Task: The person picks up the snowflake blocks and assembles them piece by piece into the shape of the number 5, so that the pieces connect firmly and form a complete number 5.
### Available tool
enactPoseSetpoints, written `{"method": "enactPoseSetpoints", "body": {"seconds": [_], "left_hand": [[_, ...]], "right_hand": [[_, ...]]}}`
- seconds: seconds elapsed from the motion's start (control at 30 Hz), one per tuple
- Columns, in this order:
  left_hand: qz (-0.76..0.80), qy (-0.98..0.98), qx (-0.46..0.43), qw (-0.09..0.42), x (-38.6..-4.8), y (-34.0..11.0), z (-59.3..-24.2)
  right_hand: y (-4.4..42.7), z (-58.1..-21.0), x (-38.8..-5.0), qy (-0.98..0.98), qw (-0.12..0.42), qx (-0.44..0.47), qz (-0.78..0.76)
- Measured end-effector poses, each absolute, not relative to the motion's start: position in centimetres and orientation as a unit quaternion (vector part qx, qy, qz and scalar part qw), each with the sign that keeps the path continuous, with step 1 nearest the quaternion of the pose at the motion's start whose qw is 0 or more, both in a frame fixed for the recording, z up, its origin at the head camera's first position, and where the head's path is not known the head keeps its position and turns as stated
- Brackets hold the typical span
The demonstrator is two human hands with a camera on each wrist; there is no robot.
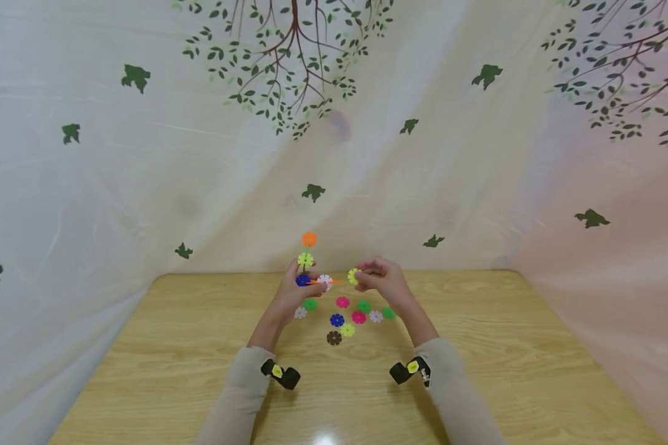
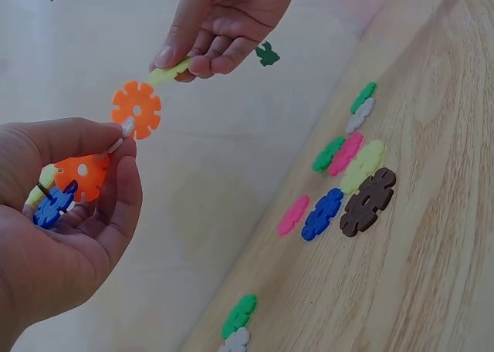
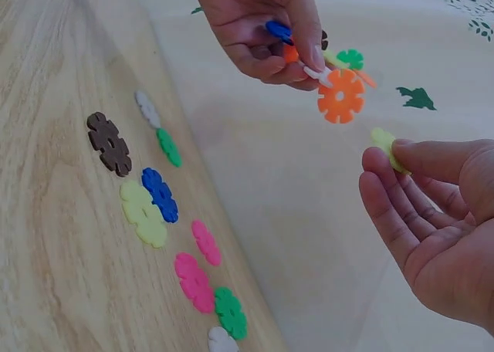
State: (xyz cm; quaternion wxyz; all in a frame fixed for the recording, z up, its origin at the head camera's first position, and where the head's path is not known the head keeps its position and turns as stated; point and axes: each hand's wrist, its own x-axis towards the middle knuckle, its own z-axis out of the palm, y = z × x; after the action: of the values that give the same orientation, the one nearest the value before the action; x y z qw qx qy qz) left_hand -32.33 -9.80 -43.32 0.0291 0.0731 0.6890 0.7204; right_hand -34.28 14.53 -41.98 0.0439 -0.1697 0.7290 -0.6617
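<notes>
My left hand holds a chain of interlocked notched plastic discs, its thumb and fingers pinching the white disc. An orange disc sticks out from that white one at the chain's right end. Blue, yellow and orange discs belong to the same chain, which rises above the hand; a green disc and part of a brown one also show in the right wrist view. Between thumb and fingers my right hand pinches a loose yellow disc, a small gap from the orange end disc.
Loose discs lie on the wooden table below the hands: brown, yellow, blue, pink, and several green and white ones. A printed cloth hangs behind the table's far edge.
</notes>
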Motion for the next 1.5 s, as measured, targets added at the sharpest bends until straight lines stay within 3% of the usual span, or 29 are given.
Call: {"method": "enactPoseSetpoints", "body": {"seconds": [0.33, 1.03, 1.5], "left_hand": [[0.725, 0.681, 0.102, 0.015, -32.4, -10.3, -43.8], [0.721, 0.688, 0.075, 0.034, -32.4, -9.8, -43.8], [0.727, 0.682, 0.072, 0.020, -32.5, -9.8, -43.8]], "right_hand": [[13.9, -42.3, -34.2, 0.738, 0.041, -0.173, -0.651], [13.6, -42.4, -33.2, 0.747, 0.047, -0.173, -0.640], [14.0, -42.5, -33.4, 0.754, 0.053, -0.177, -0.630]]}}
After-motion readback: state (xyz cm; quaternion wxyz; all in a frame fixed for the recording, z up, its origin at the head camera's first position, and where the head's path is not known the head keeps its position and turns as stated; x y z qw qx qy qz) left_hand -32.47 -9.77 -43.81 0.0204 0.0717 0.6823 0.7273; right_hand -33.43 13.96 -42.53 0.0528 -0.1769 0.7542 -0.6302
